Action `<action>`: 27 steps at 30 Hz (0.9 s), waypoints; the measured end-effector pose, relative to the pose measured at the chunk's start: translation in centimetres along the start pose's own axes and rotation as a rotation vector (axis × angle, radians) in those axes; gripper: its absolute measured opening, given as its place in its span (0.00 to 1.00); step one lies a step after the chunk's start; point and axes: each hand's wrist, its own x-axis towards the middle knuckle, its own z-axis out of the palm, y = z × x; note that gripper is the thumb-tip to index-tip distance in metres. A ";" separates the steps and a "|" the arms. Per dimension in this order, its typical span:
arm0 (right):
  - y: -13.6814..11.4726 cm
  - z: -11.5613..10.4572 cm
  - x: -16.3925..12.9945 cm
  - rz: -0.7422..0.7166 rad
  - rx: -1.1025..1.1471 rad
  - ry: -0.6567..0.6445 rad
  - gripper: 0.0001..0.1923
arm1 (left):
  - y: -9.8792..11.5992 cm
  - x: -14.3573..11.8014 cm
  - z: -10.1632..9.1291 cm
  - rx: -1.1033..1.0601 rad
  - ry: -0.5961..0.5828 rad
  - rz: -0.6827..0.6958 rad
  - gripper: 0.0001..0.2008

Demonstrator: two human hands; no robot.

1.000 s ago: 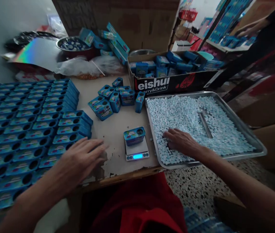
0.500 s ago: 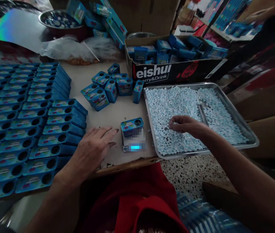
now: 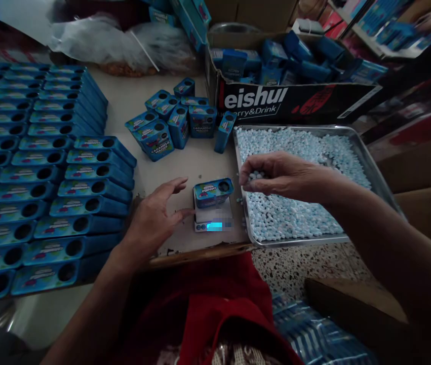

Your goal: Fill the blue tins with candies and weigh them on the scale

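- The step in hand looks like filling: the right hand carries a pinch of pale blue candies from the metal tray toward the small blue box.
- The box lies flat on the little scale, its round hole facing up at the right end.
- The right fingers are pressed together around the candies, just right of the box and a bit above the tray's left rim, not yet over the hole.
- The left hand rests on the table just left of the scale, fingers spread and holding nothing; 1 fingertip is near the scale's edge.
- I judge that the next move needs careful aim, because the hole is small and candies can spill.
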 end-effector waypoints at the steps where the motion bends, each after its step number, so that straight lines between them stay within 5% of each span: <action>1: -0.6 0.2 0.4 -0.022 -0.040 -0.009 0.03 | -0.1 0.1 0.1 -0.012 -0.012 -0.002 0.32; 8: -2.1 1.0 1.4 -0.053 -0.080 -0.058 0.03 | -0.4 0.2 0.3 -0.092 -0.002 0.014 0.29; 13: -1.6 -0.1 2.3 0.050 0.320 0.054 0.06 | 1.0 1.4 2.6 -0.105 0.067 0.178 0.30; 17: 0.1 -1.6 4.9 0.071 0.669 0.127 0.08 | 3.9 1.6 2.7 0.044 0.035 0.316 0.19; 19: 0.8 -1.9 6.7 0.061 0.724 0.114 0.09 | 4.9 0.9 0.2 0.113 0.117 0.317 0.18; 22: 1.0 -1.4 10.0 -0.014 0.608 0.111 0.12 | 5.1 0.9 -6.5 0.222 0.365 0.285 0.20; 27: -1.5 1.9 16.7 -0.323 -0.069 0.265 0.14 | 1.9 7.3 -17.9 0.505 0.673 0.065 0.33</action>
